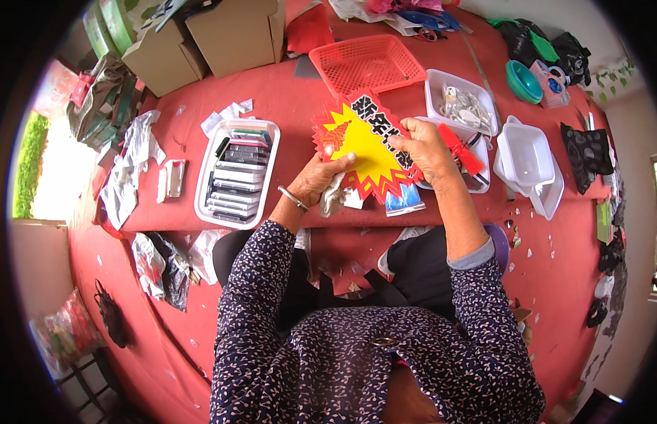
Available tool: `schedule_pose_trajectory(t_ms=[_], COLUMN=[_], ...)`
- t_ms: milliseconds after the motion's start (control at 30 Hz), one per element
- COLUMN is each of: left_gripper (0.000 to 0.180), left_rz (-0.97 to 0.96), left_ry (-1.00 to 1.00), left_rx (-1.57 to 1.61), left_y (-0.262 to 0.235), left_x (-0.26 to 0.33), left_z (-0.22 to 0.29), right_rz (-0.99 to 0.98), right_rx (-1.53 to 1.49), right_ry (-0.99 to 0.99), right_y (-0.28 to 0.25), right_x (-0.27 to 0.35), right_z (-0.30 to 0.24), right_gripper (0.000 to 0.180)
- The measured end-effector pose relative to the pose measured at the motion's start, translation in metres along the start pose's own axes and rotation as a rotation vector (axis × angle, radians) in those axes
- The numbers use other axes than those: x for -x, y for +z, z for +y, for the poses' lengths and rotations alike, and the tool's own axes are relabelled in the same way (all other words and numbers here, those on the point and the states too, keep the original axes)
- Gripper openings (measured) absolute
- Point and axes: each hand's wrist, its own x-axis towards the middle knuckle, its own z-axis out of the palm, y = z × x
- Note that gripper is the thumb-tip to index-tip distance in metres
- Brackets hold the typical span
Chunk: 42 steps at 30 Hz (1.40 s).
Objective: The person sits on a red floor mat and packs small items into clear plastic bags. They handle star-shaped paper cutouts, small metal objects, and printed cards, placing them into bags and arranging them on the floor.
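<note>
In front of me I hold a yellow and red starburst-shaped paper sign (365,157) with bold black lettering. My left hand (315,178) grips its lower left edge, thumb on the face and a bracelet at the wrist. My right hand (429,150) pinches its right edge between thumb and fingers. A crumpled white cloth or tissue (332,198) shows just below my left hand; whether that hand touches it, I cannot tell. Under the sign's lower edge lies a blue and clear packet (405,199). A red brush-like thing (461,150) sits right beside my right hand.
On the red-covered table, a white basket (272,157) of flat cases stands left. A red plastic basket (317,54) lies behind the sign. To the right are a white bin (431,90) of cables, stacked white tubs (528,152) and teal bowls (520,82). Cardboard boxes (233,39) stand far left.
</note>
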Motion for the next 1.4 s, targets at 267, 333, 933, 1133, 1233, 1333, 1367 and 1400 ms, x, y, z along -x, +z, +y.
schedule_pose_trajectory(t_ms=[267,333,933,1133,1233,1333,1367,1400], left_gripper=[0.031,0.026,0.015,0.019,0.027,0.061,0.065,0.064], left_rz=[0.033,0.136,0.248,0.196,0.099,0.417,0.421,0.357], left_ry=[-0.074,-0.092,0.183,0.139,0.100,0.108,0.139,0.153], left_rx=[0.060,-0.026,0.253,0.068,0.182,0.199,0.270,0.248], left_y=[-0.011,-0.002,0.006,0.025,0.010,0.017,0.003,-0.002], left_x=[-0.007,-0.006,-0.010,-0.002,-0.003,0.006,0.004,0.002], left_z=[-0.003,-0.008,-0.004,0.001,0.010,0.034,0.028,0.030], right_rz=[0.196,0.157,0.025,0.206,0.168,0.181,0.059,0.059], right_rx=[-0.346,-0.075,-0.884,-0.991,-0.982,-0.803,-0.816,-0.752], right_ry=[-0.003,-0.102,0.036,0.153,0.167,0.184,0.224,0.204], right_y=[-0.012,-0.005,0.045,0.038,0.017,-0.009,-0.018,-0.020], right_x=[-0.006,-0.007,0.004,-0.006,-0.012,-0.013,-0.010,-0.008], right_z=[-0.002,0.011,-0.021,-0.007,-0.004,-0.009,-0.010,-0.013], right_gripper=[0.022,0.021,0.034,0.028,0.028,0.026,0.022,0.021])
